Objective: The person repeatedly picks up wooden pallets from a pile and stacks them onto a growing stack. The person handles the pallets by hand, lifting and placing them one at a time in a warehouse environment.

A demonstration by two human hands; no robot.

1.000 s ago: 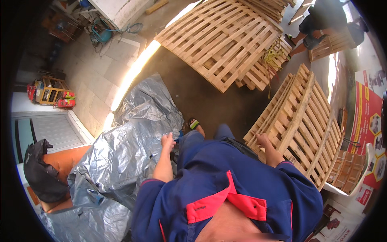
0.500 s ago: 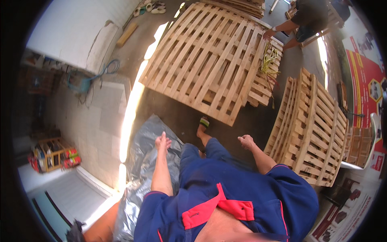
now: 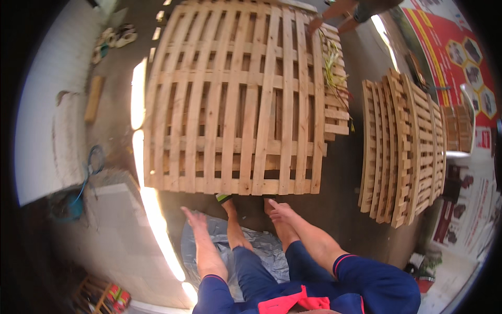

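Observation:
A big slatted wooden pallet (image 3: 238, 99) lies flat in front of me, on top of other pallets whose slats show through its gaps. My left hand (image 3: 195, 217) hangs just short of its near left corner, fingers stretched out and holding nothing. Near the middle of its close edge is my right hand (image 3: 281, 211), empty, with the fingers partly extended; it is apart from the wood as far as I can tell. At the far right corner another person's hand (image 3: 315, 23) reaches to the pallet.
Yellow-green straps (image 3: 332, 65) lie on lower slats along the right side. Several pallets (image 3: 402, 152) lean on edge farther right. Grey plastic sheeting (image 3: 259, 233) spreads around my legs. To the left are a wooden block (image 3: 94, 98), shoes (image 3: 123, 36) and a blue hose (image 3: 94, 159).
I have stepped up to the pallet and turned, so its near edge now lies straight across before me. Both hands have come close to that edge. The other person's hand stays at the far corner.

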